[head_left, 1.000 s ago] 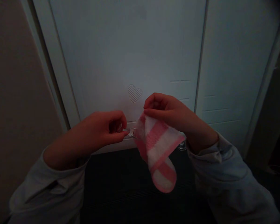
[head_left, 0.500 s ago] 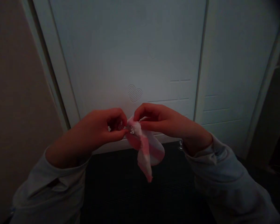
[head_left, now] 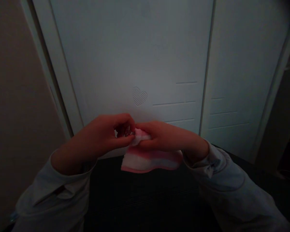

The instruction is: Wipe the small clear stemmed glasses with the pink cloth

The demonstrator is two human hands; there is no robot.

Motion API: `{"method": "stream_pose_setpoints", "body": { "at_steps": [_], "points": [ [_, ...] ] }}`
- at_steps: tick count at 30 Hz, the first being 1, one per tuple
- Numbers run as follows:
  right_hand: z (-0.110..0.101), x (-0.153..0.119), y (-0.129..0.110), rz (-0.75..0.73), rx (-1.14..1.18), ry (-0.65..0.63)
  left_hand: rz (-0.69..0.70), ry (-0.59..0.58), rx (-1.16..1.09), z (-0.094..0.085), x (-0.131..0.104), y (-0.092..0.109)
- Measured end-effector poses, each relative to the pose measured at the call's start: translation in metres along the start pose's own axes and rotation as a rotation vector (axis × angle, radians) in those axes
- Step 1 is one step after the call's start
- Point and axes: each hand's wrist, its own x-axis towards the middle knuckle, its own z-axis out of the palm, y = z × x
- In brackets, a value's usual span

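Note:
My left hand [head_left: 106, 132] is closed in a pinch, with thumb and fingertips together on a small, clear, shiny object [head_left: 128, 132]. Its kind is too dark and too covered to make out. My right hand [head_left: 157, 135] is wrapped round a pink-and-white striped cloth [head_left: 145, 161], pressing a fold of it against the left fingertips. The rest of the cloth hangs below the right hand with its lower edge spread sideways. Fingers and cloth hide the end of the shiny object.
Behind my hands stands a pale panelled door [head_left: 135, 51] with an engraved heart and lines. Below is a dark surface [head_left: 145, 199]. A brownish wall [head_left: 14, 96] is on the left. The light is dim.
My right hand has moved left and slightly down, from pinching the cloth to closing round it. The cloth, hanging in a narrow twist before, is now spread wider. The left hand has barely moved.

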Motion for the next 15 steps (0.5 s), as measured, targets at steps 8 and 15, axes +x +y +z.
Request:
{"method": "stream_pose_setpoints", "body": {
  "at_steps": [8, 15],
  "points": [
    [0.001, 0.000, 0.003, -0.013, 0.026, 0.115, -0.008, 0.048, -0.039, 0.000, -0.003, -0.003],
    [0.013, -0.001, -0.002, 0.018, -0.011, 0.279, -0.055, 0.064, -0.099, 0.005, -0.005, -0.011]
  ]
}}
